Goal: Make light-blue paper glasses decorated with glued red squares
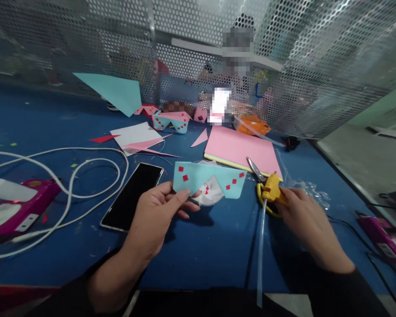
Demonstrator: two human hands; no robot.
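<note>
Between the thumb and fingers of my left hand (161, 204) is a light-blue paper cutout (204, 172), shaped like glasses and dotted with small red squares. Behind its notch shows a whitish round piece (211, 193) with small red marks; how it is held I cannot tell. My right hand (305, 215) grips a yellow hot glue gun (273, 189), with a long clear glue stick (262, 255) trailing from its back. Scissors with yellow handles (255, 169) lie under and beside the glue gun, partly hidden by it.
A black phone (133, 193) and white cable (127, 165) lie left, near a magenta power strip (36, 207). Pink paper sheets (242, 147) are stacked ahead. A finished-looking blue-and-pink paper piece (170, 121) stands farther back. A perforated metal screen (185, 61) borders the table.
</note>
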